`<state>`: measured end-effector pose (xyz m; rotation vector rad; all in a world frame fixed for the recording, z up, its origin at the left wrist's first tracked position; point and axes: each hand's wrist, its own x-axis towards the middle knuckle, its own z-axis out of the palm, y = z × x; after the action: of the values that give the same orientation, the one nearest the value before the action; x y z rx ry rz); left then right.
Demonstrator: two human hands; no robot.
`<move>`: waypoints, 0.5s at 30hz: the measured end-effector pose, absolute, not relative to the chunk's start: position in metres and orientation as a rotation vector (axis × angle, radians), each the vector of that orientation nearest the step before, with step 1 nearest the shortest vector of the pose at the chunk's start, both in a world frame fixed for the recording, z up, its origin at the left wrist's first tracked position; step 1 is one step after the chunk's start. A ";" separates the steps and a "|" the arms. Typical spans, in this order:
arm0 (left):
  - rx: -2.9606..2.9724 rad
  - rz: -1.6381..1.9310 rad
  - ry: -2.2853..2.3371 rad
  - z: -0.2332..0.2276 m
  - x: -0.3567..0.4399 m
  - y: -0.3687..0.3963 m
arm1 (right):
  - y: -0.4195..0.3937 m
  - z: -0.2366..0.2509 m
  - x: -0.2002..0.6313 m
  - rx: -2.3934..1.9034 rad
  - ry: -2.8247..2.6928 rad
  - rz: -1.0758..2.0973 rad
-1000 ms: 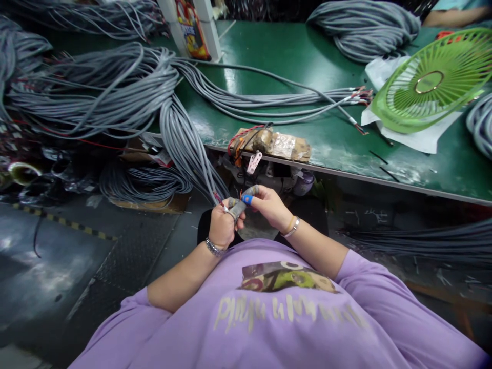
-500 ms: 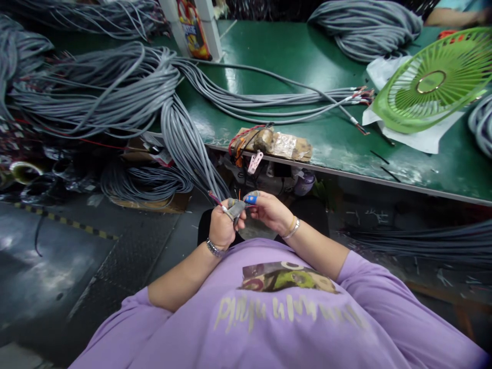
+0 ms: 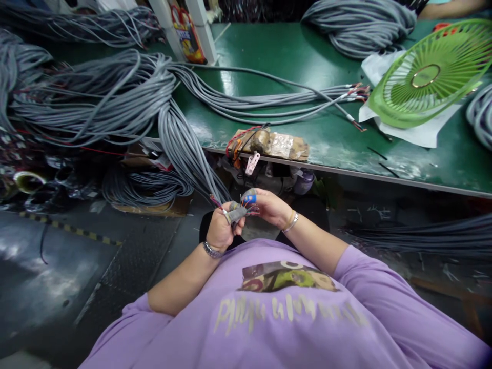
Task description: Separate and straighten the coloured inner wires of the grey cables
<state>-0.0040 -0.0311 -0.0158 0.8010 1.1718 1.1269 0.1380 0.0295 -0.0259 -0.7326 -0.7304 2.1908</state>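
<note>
My left hand [image 3: 223, 228] is closed around the end of a grey cable [image 3: 216, 190], with grey wrapping on its thumb and finger. Thin coloured wires [image 3: 251, 209] fan out of that end toward the right. My right hand [image 3: 271, 207] pinches at these wires; one of its fingers carries a blue band. Which wire sits between the right fingertips is too small to tell. The cable runs up from my left hand into a thick hanging bundle [image 3: 184, 138] of grey cables, which drops over the table's front edge.
A green table [image 3: 265, 51] spans the view ahead. On it lie cable ends [image 3: 353, 92], a cardboard piece with a motor-like part [image 3: 269, 143], a green fan [image 3: 426, 77] and a cable coil [image 3: 361, 25]. Another person's arm [image 3: 453, 7] shows at the top right.
My right fingers have shifted slightly on the wires, which now show more spread out beside my left hand. The whole view has moved a little with my head.
</note>
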 end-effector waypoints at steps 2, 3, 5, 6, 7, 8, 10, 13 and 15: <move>0.809 1.152 1.211 -0.016 -0.003 -0.032 | 0.031 -0.026 0.142 -0.752 -0.654 2.138; 0.815 1.164 1.229 -0.016 -0.003 -0.032 | 0.032 -0.026 0.145 -0.773 -0.622 2.113; 0.828 1.183 1.260 -0.017 -0.002 -0.033 | 0.033 -0.025 0.151 -0.854 -0.599 2.094; 0.834 1.189 1.270 -0.017 -0.001 -0.033 | 0.033 -0.025 0.153 -0.903 -0.610 2.104; 0.839 1.192 1.276 -0.017 -0.001 -0.032 | 0.033 -0.025 0.155 -0.943 -0.630 2.124; 0.841 1.194 1.279 -0.017 -0.001 -0.032 | 0.032 -0.025 0.156 -0.968 -0.657 2.145; 0.841 1.193 1.273 -0.015 -0.001 -0.031 | 0.033 -0.025 0.158 -0.980 -0.706 2.156; 0.823 1.182 1.241 -0.009 -0.003 -0.025 | 0.040 -0.023 0.160 -0.979 -0.705 2.078; 0.807 1.163 1.200 -0.001 -0.005 -0.019 | 0.049 -0.020 0.160 -0.979 -0.686 2.038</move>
<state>-0.0054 -0.0187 -0.0009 0.8073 1.1996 1.1632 0.1599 0.0494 -0.0195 -0.9791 -0.6856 2.0381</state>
